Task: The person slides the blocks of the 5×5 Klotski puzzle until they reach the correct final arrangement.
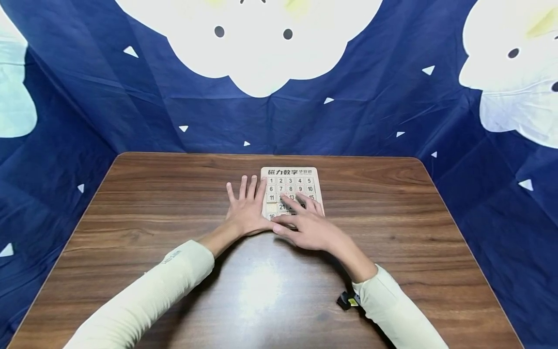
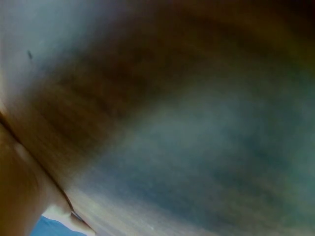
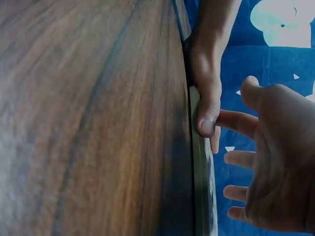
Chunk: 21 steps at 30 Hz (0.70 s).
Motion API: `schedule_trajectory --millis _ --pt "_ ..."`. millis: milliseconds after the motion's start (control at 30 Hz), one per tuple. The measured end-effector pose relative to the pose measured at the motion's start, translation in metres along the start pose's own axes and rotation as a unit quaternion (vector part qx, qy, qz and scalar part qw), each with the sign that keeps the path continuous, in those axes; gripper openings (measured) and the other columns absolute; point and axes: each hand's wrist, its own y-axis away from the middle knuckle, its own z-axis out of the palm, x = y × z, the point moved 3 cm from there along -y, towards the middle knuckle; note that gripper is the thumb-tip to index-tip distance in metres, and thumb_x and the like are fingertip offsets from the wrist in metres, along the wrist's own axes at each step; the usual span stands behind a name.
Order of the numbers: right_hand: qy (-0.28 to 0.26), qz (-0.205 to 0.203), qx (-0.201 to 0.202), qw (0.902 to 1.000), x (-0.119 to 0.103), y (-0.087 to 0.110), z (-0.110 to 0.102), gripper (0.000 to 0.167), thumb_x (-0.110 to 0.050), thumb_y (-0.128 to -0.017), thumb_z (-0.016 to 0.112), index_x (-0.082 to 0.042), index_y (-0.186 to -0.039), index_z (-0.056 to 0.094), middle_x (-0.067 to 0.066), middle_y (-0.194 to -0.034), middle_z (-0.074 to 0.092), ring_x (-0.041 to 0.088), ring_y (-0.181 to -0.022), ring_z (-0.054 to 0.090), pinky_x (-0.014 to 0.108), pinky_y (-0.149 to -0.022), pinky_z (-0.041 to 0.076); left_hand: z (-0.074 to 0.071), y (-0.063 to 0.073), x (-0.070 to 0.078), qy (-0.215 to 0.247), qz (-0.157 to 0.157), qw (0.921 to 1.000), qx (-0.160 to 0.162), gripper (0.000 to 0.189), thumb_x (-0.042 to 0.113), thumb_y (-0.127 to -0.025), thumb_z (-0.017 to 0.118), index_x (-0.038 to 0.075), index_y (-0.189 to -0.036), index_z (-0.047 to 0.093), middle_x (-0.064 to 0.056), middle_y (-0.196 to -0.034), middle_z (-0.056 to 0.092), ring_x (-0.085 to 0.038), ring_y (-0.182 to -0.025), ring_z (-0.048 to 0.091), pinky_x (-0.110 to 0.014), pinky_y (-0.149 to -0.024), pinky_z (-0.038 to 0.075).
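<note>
A pale number-sliding puzzle board (image 1: 318,186) lies on the table, with black numbered tiles in rows and a printed title strip on top. A pale tile-less slot (image 1: 271,206) shows at the left of its fourth row. My left hand (image 1: 246,213) rests at the board's left side, fingers straight and spread, its thumb along the bottom edge. Over the lower right tiles is my right hand (image 1: 310,230), fingers extended; it hides several of them. In the right wrist view, the left thumb (image 3: 206,125) presses the board's edge near a right fingertip.
The brown wood-grain table (image 1: 392,218) extends around the board. A blue curtain (image 1: 366,121) with white cloud shapes stands behind and at both sides. A small black device (image 1: 344,300) is by the right sleeve. The left wrist view is mostly blurred tabletop.
</note>
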Motion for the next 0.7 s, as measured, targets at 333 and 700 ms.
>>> schedule_trajectory --millis 333,700 --pt "0.018 0.029 0.05 0.9982 0.02 -0.004 -0.007 0.046 -0.06 -0.117 0.049 -0.037 -0.147 0.077 0.013 -0.189 0.025 0.055 -0.173 0.016 0.078 -0.135 0.016 -0.003 0.001 0.002 0.014 -0.016 0.9998 -0.002 0.167 0.106 -0.064 0.072 0.018 -0.183 -0.004 -0.02 -0.19 -0.001 -0.045 -0.177 -0.013 -0.077 -0.133 -0.022" --pt "-0.001 0.013 0.034 0.9993 0.014 -0.008 -0.005 0.048 -0.062 -0.116 0.048 -0.04 -0.151 0.073 0.012 -0.19 0.021 0.053 -0.175 0.013 0.077 -0.137 0.013 -0.002 0.001 0.003 0.008 -0.006 0.9999 -0.004 0.161 0.099 -0.069 0.076 0.016 -0.183 -0.002 -0.022 -0.19 0.0 -0.047 -0.177 -0.011 -0.079 -0.132 -0.021"
